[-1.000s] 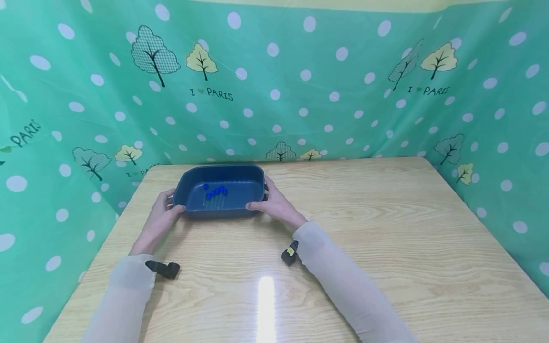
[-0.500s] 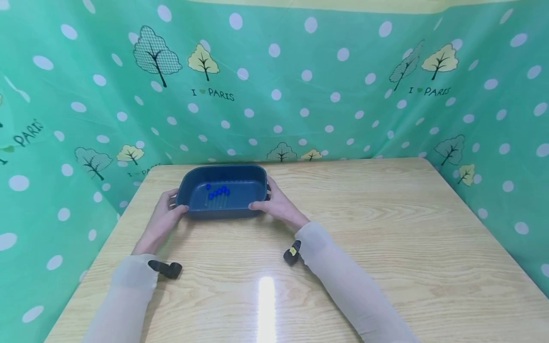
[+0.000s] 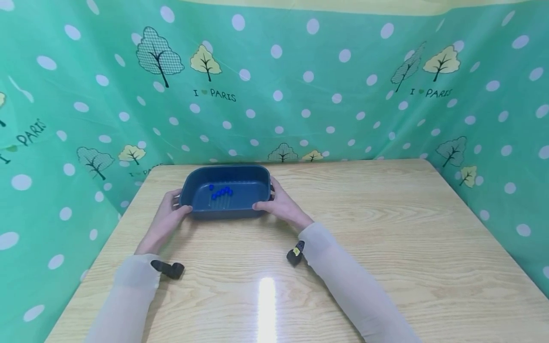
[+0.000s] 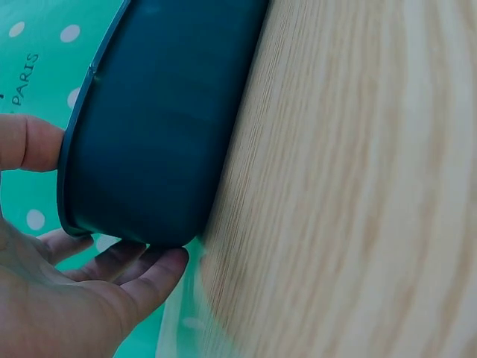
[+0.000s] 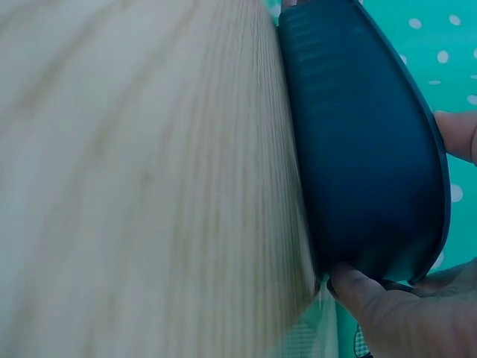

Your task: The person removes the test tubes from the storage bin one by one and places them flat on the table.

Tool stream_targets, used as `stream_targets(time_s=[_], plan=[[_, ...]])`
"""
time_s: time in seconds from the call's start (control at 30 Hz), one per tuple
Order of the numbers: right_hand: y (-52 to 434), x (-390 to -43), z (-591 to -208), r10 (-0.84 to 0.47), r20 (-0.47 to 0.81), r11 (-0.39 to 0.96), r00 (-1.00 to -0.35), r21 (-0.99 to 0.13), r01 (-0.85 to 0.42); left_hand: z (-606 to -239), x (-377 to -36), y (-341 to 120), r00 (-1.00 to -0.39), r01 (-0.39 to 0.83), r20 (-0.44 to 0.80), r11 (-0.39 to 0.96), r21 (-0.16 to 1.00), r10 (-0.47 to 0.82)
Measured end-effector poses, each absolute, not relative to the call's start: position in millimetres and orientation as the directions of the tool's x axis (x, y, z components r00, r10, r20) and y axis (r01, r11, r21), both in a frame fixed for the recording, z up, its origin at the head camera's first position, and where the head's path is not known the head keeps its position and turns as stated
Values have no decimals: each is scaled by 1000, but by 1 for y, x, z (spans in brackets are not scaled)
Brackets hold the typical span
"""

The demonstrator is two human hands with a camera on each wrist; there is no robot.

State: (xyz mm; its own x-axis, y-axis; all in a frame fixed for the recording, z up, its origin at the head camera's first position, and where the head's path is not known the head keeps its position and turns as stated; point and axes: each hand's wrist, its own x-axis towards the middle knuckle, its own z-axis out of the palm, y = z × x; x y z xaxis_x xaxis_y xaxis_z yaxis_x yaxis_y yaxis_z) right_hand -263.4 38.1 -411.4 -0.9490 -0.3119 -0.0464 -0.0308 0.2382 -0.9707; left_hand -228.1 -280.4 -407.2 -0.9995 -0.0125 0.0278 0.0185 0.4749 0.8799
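Note:
A dark blue rectangular basin (image 3: 231,214) with rounded corners sits at the back left of the wooden table. Several small bright blue pieces (image 3: 222,191) lie on its floor; their kind is too small to tell. My left hand (image 3: 165,218) grips the basin's left end, its thumb over the near rim and the other fingers against the end wall. At the opposite end, my right hand (image 3: 280,205) holds on in the same way. Both wrist views show the basin's outer wall (image 4: 164,134) close along the tabletop, fingertips low on its side.
The light wood table (image 3: 364,238) spreads out to the right and front. A green polka-dot cloth (image 3: 296,85) hangs behind it and along both sides. Each wrist wears a black strap (image 3: 169,269) with a small camera.
The basin and both hands have shifted slightly to the right, with the blue pieces riding along inside. The head view has also drifted a little. Both grips look the same.

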Motion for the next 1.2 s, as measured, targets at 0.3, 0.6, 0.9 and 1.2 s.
stream_targets(time_s=[0.3,0.6,0.9,1.2], plan=[[42,-263,-412,-315,-29,232,-949,-972,-47,-408,-228,-277,-1000,-6,-3,465,885,-7],[45,-264,-409,-348,-17,225,-937,-972,-66,-408,-228,-275,-1000,4,4,453,892,2],[48,-262,-412,-316,-18,237,-949,-970,-60,-409,-228,-272,-1000,3,0,463,886,7],[52,-260,-410,-299,-67,235,-952,-972,-6,-407,-227,-270,-1000,1,-6,463,886,15]])
